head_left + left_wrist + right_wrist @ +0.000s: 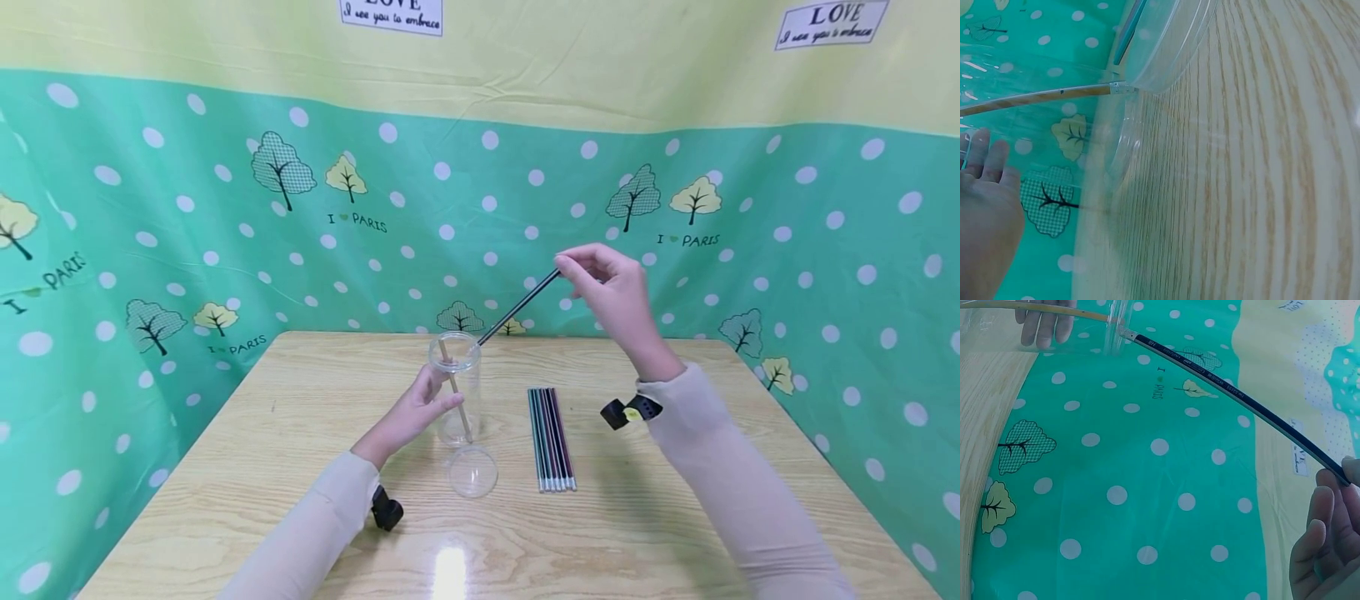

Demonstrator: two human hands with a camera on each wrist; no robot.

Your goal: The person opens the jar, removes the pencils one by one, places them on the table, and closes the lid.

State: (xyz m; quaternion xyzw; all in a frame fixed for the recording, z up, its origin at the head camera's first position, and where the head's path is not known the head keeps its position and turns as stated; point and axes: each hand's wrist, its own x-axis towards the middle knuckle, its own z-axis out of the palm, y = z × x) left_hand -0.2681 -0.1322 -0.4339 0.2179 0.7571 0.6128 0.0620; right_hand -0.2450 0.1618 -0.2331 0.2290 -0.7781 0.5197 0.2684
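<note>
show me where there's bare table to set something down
The table is bare between its left edge and the left sleeve, and between the pencil row and right sleeve. Mid-table is crowded: the left hand grips the clear jar, with the lid just in front and that row close by.

Jar [472, 385] mouth has room beside the leaning pencil [463, 418]; black pencil [519, 307] end crowds right rim. Left hand [415, 410] blocks left side. Lid [473, 472] blocks front, possibly touching base. Passable strip between jar and pencil row [551, 439].
</note>
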